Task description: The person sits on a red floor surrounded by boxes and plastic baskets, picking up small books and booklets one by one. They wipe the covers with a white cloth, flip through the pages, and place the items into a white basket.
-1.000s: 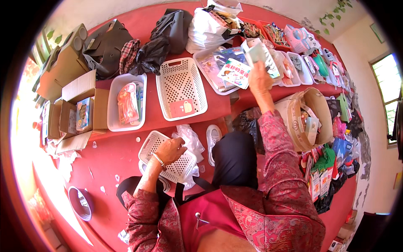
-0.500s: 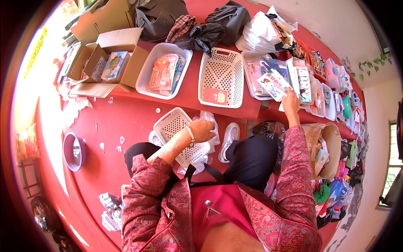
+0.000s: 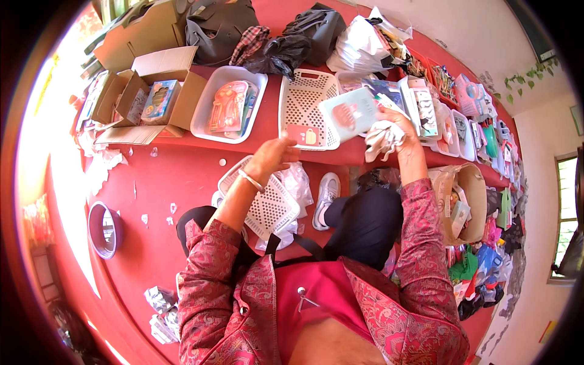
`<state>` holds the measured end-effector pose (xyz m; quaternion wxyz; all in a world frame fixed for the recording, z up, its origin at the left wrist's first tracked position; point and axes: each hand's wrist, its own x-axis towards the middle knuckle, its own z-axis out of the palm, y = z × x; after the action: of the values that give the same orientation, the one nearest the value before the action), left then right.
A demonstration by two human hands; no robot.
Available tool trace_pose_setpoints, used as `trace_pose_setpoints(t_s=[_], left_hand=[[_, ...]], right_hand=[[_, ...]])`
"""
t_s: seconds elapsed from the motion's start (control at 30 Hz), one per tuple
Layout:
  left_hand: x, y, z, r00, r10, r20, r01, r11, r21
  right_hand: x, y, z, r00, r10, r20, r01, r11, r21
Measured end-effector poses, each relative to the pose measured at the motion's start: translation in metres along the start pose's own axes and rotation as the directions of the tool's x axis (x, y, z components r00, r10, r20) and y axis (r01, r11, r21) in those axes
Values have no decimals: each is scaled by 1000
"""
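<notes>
- Booklet (image 3: 348, 114), pale blue with a reddish picture, could slip from the right hand (image 3: 400, 131): that hand grips it near one end, so the rest juts out leftward, and a bump might tip it.
- Crumpled whitish piece (image 3: 384, 140), perhaps cloth or film, bunches under the same fingers; holding both at once probably weakens the grip, and the piece may fall first.
- Large white basket (image 3: 309, 85) stands on the red counter (image 3: 269, 112) behind the booklet, whose free edge could snag on the rim if lowered carelessly; whether they touch, I cannot tell.
- Left hand (image 3: 272, 158) has loosely spread fingers with nothing visible in them. It hovers near the large basket's front rim, so a careless sweep could nudge the red card (image 3: 303, 135) inside.
- Small white basket (image 3: 272, 210) sits tilted between the legs, below the left forearm; a shifting knee or dropping wrist could overturn it.
- Clear plastic (image 3: 296, 185) beside it might catch on a shoe (image 3: 328, 193) and drag.
</notes>
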<state>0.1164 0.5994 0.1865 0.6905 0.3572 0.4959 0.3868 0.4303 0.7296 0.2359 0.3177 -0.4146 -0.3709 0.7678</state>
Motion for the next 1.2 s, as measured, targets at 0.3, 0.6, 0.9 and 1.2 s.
trace_pose_setpoints(t_s=[0.3, 0.6, 0.9, 1.2], left_hand=[[-36, 6, -5, 931, -11, 366, 289, 633, -718], [-47, 8, 13, 873, 230, 429, 273, 498, -823], [-40, 13, 14, 856, 268, 443, 242, 549, -800], [-28, -4, 1, 960, 162, 231, 120, 506, -854]], right_hand=[[14, 31, 129, 950, 166, 265, -52, 919, -390], [20, 39, 141, 936, 114, 333, 22, 926, -378], [5, 9, 131, 918, -371, -139, 343, 920, -188], [-9, 101, 208, 387, -604, 697, 746, -239, -621]])
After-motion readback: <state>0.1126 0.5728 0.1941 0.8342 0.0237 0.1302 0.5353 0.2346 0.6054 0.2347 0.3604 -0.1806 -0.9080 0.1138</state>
